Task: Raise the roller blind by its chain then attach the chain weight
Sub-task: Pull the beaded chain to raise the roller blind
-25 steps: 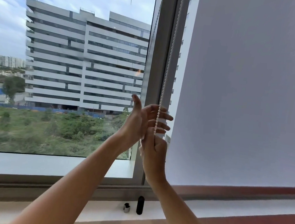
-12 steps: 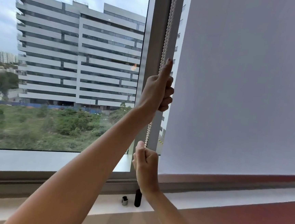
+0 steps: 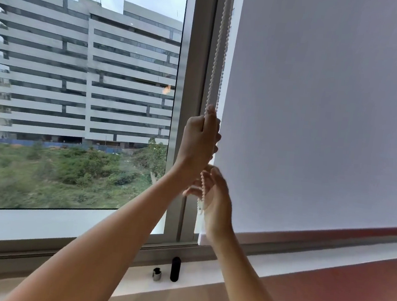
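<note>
A white beaded chain hangs down the window frame, beside the left edge of the white roller blind. The blind covers the right pane, and its reddish bottom bar sits just above the sill. My left hand is closed around the chain at mid height. Just below it is my right hand, blurred, with its fingers apart and the chain's lower end running across its palm. A black cylindrical weight and a small silver piece stand on the sill under my hands.
The grey window frame post rises behind the chain. The left pane is uncovered and shows a building and greenery. The white sill runs along the bottom, with wood floor below it.
My left hand has come down a little with the chain in its grip. My right hand has let go of the chain, opened and risen to just under the left hand.
</note>
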The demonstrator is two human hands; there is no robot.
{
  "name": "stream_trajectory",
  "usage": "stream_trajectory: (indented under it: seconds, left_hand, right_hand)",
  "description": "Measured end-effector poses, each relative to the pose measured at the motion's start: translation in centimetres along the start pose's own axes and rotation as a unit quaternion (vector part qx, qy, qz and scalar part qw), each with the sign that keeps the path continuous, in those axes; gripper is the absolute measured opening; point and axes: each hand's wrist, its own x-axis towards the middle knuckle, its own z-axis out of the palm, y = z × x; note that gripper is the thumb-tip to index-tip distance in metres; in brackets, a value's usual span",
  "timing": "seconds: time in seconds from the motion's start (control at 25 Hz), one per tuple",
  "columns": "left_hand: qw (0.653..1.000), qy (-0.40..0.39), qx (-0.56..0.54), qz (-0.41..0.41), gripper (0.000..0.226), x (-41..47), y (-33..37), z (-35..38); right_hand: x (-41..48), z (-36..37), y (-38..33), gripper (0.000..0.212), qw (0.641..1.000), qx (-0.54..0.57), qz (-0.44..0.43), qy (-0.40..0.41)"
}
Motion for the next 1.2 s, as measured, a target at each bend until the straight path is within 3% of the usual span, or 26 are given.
stream_trajectory:
  seconds: [0.24,0.44,0.56,0.84,1.0,1.2]
  left_hand:
    - [0.997,-0.023,0.038,-0.063,0.055,-6.5,-7.1,-0.7]
    - [0.993,-0.057,0.09,-0.057,0.057,-9.2,-10.5,-1.6]
    - [0.989,-0.074,0.12,-0.045,0.059,-9.3,-10.5,-1.5]
    - [0.992,-0.079,0.062,-0.073,0.059,-9.7,-10.5,-1.6]
    - [0.991,-0.098,0.042,-0.086,0.056,-9.7,-10.4,-1.8]
    - [0.976,-0.179,0.081,-0.097,0.055,-8.0,-9.2,-2.3]
  right_hand:
    - [4.0,-0.6,-4.9,0.037,1.0,-0.005,-0.019,-0.002]
    - [6.4,1.3,-8.3,0.036,0.987,0.05,0.045,-0.146]
    - [8.8,3.3,-10.9,0.033,0.978,0.023,0.089,-0.186]
    - [11.5,5.4,-12.1,0.053,0.978,0.04,0.127,-0.159]
    - [10.6,6.2,-11.5,0.053,0.989,0.054,0.067,-0.117]
    - [9.2,6.3,-12.0,0.048,0.995,0.059,-0.011,-0.081]
